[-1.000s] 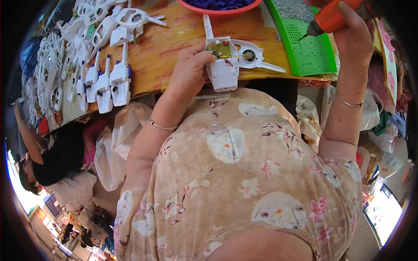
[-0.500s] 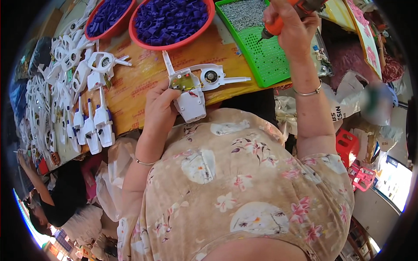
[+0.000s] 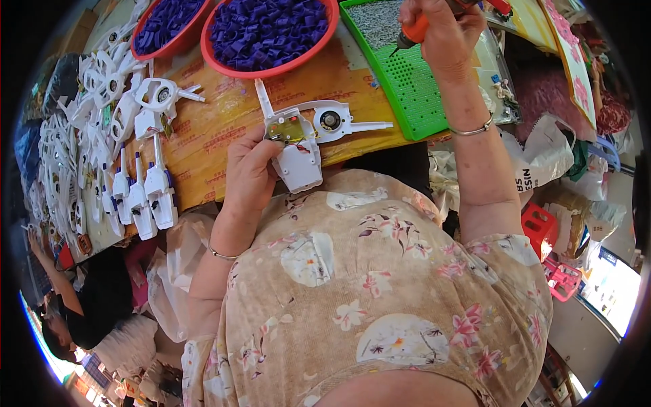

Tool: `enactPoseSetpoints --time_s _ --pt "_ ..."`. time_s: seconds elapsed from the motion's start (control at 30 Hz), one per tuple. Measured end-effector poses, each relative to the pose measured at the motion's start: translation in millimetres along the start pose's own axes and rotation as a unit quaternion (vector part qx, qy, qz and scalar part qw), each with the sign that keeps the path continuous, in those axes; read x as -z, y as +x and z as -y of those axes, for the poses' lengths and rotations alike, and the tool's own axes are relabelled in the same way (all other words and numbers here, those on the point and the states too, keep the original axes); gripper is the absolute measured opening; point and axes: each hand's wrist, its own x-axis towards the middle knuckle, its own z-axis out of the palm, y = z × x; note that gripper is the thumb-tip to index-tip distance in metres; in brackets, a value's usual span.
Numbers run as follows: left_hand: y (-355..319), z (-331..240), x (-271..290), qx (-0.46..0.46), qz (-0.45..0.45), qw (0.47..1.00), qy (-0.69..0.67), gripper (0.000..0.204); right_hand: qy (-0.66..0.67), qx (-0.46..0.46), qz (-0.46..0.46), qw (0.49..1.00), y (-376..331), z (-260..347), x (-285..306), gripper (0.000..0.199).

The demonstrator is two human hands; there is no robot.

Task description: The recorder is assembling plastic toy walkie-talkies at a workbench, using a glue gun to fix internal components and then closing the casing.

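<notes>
My left hand [image 3: 252,166] grips a white plastic housing [image 3: 302,168] at the table's near edge, thumb on its side. A green circuit board [image 3: 287,130] with thin wires lies in it, and a ring-shaped part with a small round speaker [image 3: 330,121] joins its right side. Up at the right, my right hand [image 3: 451,41] is wrapped round an orange and black electric screwdriver [image 3: 415,32]. Its bit points down and left over the green perforated tray [image 3: 422,102]. Small silvery screws [image 3: 383,24] fill the tray's far part; rows of holes show nearer me.
Two red basins, one nearer [image 3: 331,34] and one farther left [image 3: 144,54], hold purple plastic parts [image 3: 268,30]. White housings [image 3: 152,197] crowd the table's left side. Another person [image 3: 95,292] sits at lower left. Plastic bags [image 3: 542,152] and a red stool [image 3: 540,227] are at right.
My right hand and the screwdriver have shifted slightly left and away from me, and the bit is now nearer the screws. My left hand keeps the housing almost in place.
</notes>
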Motion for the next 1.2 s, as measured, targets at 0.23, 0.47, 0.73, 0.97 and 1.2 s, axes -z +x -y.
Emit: enactPoseSetpoints --time_s 0.23,0.47,0.73,0.97,1.2 --pt "-1.0 0.0 0.7 -0.004 0.014 1.000 0.003 0.036 -0.009 0.010 0.014 1.000 0.8 -6.4 4.8 0.014" --pt "-0.4 1.2 -1.2 0.001 0.000 1.000 0.008 0.037 -0.010 0.006 0.014 1.000 -0.3 -3.7 -1.7 0.014" --pt "-1.7 0.9 -0.8 0.000 -0.006 1.000 0.006 0.036 -0.017 0.011 0.025 0.999 1.7 -3.3 4.4 0.014" --pt "2.7 2.7 1.5 -0.011 -0.012 0.999 0.051 0.035 0.109 0.010 0.047 0.993 -15.5 48.4 -32.2 0.030" --pt "2.7 2.3 -2.4 -0.006 -0.006 0.999 0.041 0.032 0.107 -0.125 0.199 0.966 -34.1 75.4 -70.6 0.045"
